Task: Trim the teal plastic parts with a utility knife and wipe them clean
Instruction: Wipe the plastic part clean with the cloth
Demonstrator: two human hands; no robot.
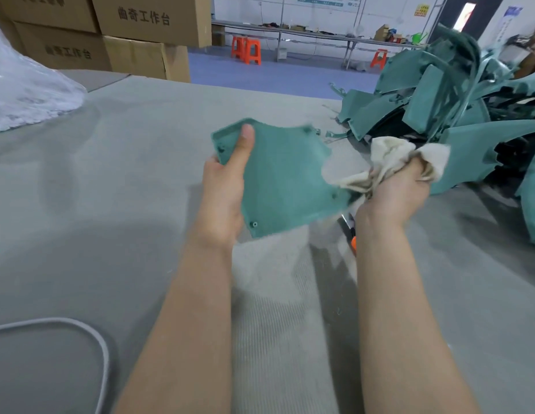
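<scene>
Mostly hidden behind the right hand [394, 194], fingers [417, 171] bunched round cloth [388, 156], lies the knife [350, 231]; left hand [223, 192] pinches teal part [284, 174].

Single view, head-worn, wide-angle; set at the person's head, facing forward and down; near range over left hand [227, 186] and right hand [400, 189], forearms [185, 324] entering from bottom edge; grey worktop [111, 174] fills mid-frame; cartons [147, 19] and room floor [275, 73] at top.

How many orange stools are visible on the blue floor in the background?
3. The first stool and the second stool stand together near the far table's left part; the third stool stands farther right, beside the teal pile. That pile may hide more.
</scene>
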